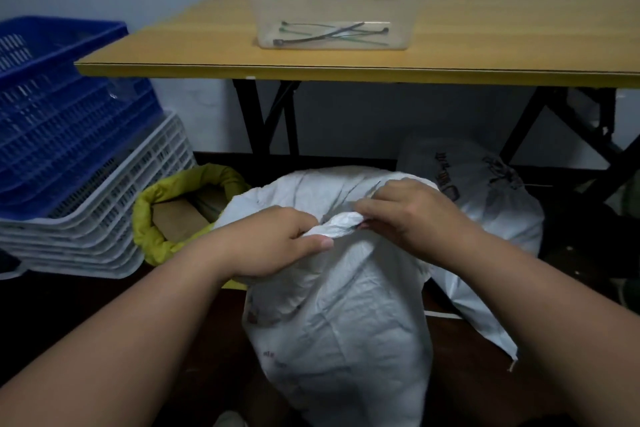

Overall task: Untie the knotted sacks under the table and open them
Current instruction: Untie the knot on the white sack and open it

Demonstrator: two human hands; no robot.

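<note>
A large white woven sack (341,329) stands on the dark floor in front of the table, its mouth gathered into a twisted neck (337,224). My left hand (277,241) grips the left end of that twisted neck, thumb on top. My right hand (412,210) pinches the neck from the right side. A second white sack (485,198) with printed markings lies behind on the right, under the table. A yellow-green sack (162,215) to the left stands open with its rim rolled down, brown cardboard showing inside.
A wooden table (485,45) with black folding legs spans the back; a clear plastic box (332,7) with cable ties sits on it. Stacked blue (62,121) and white (104,211) crates stand at the left.
</note>
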